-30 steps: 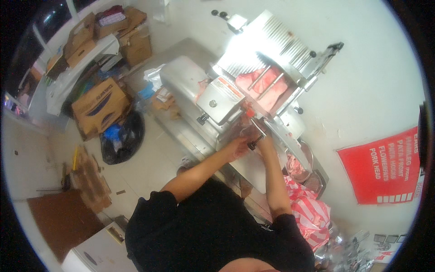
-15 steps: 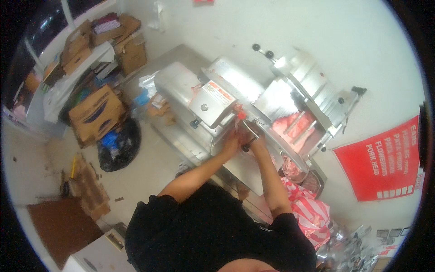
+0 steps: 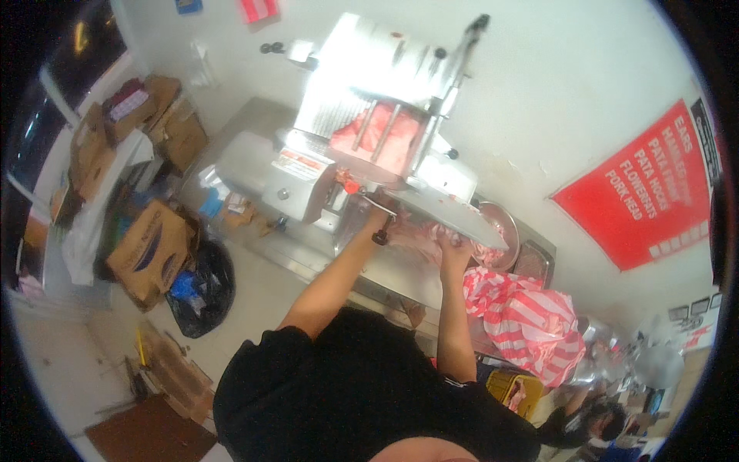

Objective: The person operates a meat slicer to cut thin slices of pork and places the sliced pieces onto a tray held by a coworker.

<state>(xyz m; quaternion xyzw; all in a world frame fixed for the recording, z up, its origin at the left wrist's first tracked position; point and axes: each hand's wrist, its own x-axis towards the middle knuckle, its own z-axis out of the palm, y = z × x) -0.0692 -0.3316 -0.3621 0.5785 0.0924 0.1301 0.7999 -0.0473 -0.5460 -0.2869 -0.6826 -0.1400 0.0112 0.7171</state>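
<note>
A metal meat slicer (image 3: pixel 296 185) stands on the table before me, a large pink block of meat (image 3: pixel 385 142) lying on its sliding carriage (image 3: pixel 369 61). My left hand (image 3: pixel 377 209) reaches in at the near side of the blade area, beside a small black knob (image 3: pixel 379 237); its fingers are hidden behind the metal. My right hand (image 3: pixel 454 248) is closed at the right end of some pale meat slices (image 3: pixel 419 235), just below the long metal plate (image 3: pixel 454 215). Soft blur hides the exact grip.
Right of the slicer are a round bowl of meat (image 3: pixel 504 231) and a red-and-white striped bag (image 3: pixel 531 323). A yellow crate (image 3: pixel 514 391) sits below. Cardboard boxes (image 3: pixel 154 242) and a black bag (image 3: pixel 212 296) lie at left. Another person (image 3: pixel 589 423) is at lower right.
The carriage with the meat block has slid leftward along the slicer. My right hand has moved away from the left, toward the bowl. The whole view has turned.
</note>
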